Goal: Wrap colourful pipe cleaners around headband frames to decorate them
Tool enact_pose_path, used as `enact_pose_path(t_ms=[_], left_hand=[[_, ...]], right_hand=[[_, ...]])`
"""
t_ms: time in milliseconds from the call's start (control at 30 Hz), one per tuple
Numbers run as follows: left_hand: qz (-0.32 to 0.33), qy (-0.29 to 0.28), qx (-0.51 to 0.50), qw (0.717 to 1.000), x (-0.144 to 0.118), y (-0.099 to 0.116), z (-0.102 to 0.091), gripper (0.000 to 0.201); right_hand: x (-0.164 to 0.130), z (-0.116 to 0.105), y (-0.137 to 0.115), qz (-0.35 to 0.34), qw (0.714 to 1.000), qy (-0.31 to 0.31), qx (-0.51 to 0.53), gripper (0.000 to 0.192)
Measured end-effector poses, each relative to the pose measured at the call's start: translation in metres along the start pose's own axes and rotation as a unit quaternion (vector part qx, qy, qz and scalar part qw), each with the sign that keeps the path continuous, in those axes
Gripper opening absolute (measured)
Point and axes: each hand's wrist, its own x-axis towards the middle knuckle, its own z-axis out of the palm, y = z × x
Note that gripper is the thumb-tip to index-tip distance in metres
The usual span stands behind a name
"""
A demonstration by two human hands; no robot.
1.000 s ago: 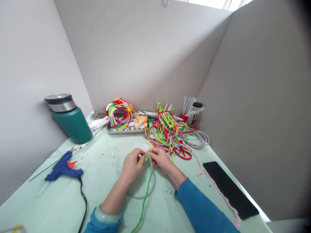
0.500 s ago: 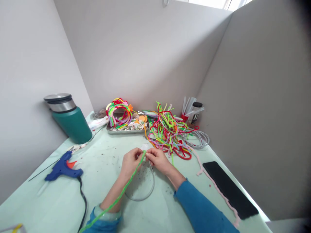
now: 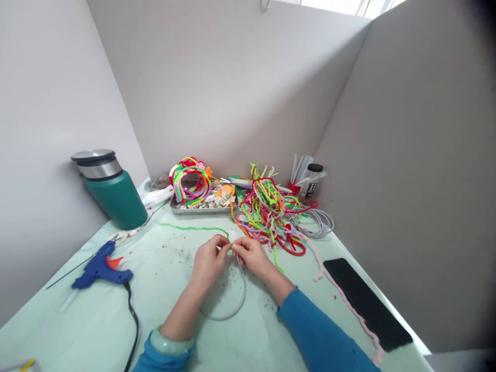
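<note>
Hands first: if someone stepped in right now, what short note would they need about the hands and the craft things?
Left hand and right hand: both pinch the top end of the clear hoop and the near end of the green pipe cleaner, fingers closed, hands almost touching.
Things: the hoop curves down between the wrists onto the table; the pipe cleaner trails left and away across the table. The glue gun lies to the left; the pipe cleaner pile and a tray of headbands lie behind.
Done: pipe cleaner end brought to the hoop tip.
Left: nearly all the hoop is bare.
</note>
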Motion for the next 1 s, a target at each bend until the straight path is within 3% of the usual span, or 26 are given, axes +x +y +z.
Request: enact_pose_path(t_ms=[333, 1000], left_hand=[[0.118, 0.024, 0.065, 0.991, -0.0052, -0.0044, 0.0027, 0.015], [0.143, 0.004, 0.181, 0.973, -0.0105, -0.0033, 0.0049, 0.025]], right_hand=[[-0.0002, -0.0038, 0.0014, -0.004, 1.000, 0.012, 0.004, 0.020], [0.0002, -0.0001, 0.0006, 0.030, 0.999, 0.029, -0.009, 0.026]])
